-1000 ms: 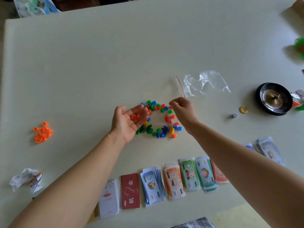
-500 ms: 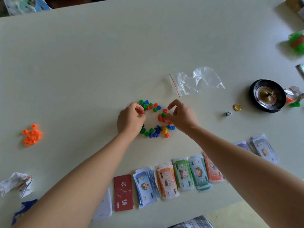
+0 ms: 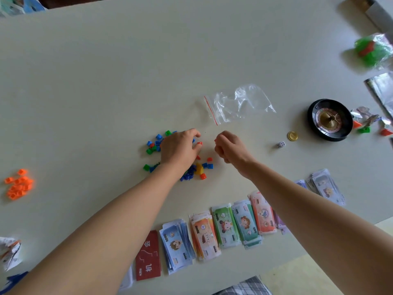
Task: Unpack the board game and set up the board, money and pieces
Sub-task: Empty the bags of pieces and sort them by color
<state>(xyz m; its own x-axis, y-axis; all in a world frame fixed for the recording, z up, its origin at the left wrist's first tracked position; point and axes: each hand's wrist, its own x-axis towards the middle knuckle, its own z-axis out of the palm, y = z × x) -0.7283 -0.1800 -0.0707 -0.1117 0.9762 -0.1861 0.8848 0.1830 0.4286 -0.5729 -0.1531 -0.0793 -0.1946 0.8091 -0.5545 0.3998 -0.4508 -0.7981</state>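
On the pale bench (image 3: 106,81), play money (image 3: 225,226) lay in a near row. The left hand (image 3: 180,150) covered scattered coloured pieces (image 3: 158,137), fingers (image 3: 194,134) curved round a red piece (image 3: 199,143). The right hand (image 3: 230,149) was curled tight, its contents hidden.

Red card (image 3: 148,255): 机会. Digits on banknotes (image 3: 225,226) blurred.

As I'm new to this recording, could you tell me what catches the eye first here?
The left hand and right hand reach into a scatter of small coloured pieces at mid-table. A row of bright play money lines the near edge, and a black roulette wheel sits far right, with an orange pile far left.
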